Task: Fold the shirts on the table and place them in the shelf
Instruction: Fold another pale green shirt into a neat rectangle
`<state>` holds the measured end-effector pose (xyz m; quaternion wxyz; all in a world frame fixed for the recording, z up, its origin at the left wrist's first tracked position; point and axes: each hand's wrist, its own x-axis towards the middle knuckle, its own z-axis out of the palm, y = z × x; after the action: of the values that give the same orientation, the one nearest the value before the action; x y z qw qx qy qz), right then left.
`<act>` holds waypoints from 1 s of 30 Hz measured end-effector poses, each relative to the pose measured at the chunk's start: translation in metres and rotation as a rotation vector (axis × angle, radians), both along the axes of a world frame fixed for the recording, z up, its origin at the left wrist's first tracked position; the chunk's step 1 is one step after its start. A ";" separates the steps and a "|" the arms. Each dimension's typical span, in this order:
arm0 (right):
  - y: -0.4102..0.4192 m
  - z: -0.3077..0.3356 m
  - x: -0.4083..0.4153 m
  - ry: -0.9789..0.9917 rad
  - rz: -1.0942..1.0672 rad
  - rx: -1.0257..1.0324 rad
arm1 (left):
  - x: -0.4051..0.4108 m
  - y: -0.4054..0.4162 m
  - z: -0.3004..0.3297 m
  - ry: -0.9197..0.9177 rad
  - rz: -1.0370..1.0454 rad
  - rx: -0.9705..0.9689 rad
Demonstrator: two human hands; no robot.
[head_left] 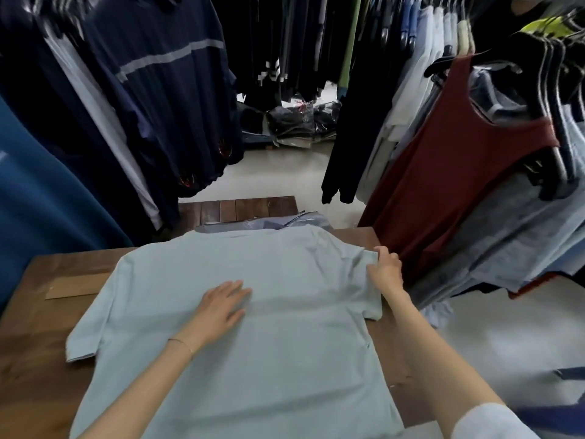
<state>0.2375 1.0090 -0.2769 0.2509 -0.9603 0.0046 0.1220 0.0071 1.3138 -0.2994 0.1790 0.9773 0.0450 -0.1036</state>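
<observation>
Pale shirt (269, 327) bears left hand (221, 307); right hand (384, 267) pinches its sleeve.

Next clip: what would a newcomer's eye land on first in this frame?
A pale blue short-sleeved shirt lies spread flat across the brown wooden table, filling the foreground. The left hand presses flat on its middle while the right hand pinches the right sleeve. A dark red sleeveless top hangs at the right.

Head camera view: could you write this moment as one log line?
stage: folding start | pale blue shirt: flat on wooden table | left hand: flat on shirt | right hand: pinching right sleeve | shelf: unseen
</observation>
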 end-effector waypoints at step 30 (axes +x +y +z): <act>0.065 -0.067 -0.029 -0.219 0.548 -0.238 | 0.031 -0.005 -0.032 -0.046 0.336 0.072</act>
<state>0.2083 1.0742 -0.3435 0.0938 -0.9557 -0.2672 0.0797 0.0378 1.3087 -0.3311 0.1596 0.9639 0.2074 -0.0483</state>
